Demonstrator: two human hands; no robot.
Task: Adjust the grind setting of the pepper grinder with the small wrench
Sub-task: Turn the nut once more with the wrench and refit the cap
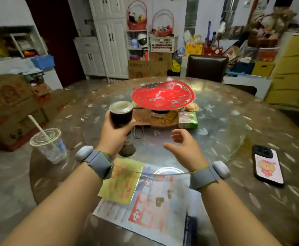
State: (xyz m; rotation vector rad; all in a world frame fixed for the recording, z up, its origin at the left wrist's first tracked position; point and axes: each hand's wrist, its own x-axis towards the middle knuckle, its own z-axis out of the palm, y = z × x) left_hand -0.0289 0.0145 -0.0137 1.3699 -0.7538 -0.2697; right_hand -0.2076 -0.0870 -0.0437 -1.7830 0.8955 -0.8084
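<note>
Big round counter point(251, 121) takes up most of the view, with a glass turntable point(216, 125) on top and a red cut-paper plate point(163, 95) sitting on stuff at its middle. Newspaper flyers point(145, 201) lie at the near edge, a phone point(267, 166) face down toward the right edge, and an empty plastic cup with a straw point(47, 144) at the left edge. The left hand point(115, 132) is wrapped around the pepper grinder point(121, 114), a dark cylinder with a clear top, held upright above the near-left part of the turntable, so its long axis runs pretty much vertical. The right hand point(184, 144) is loose and empty, fingers curled open, hanging just to the right of the grinder and a bit closer to the person. No small wrench that I can make out anywhere, things are kinda blurry. My guess is the free right hand has to fetch it, since the grinder sits up and to its left, already steadied.
</note>
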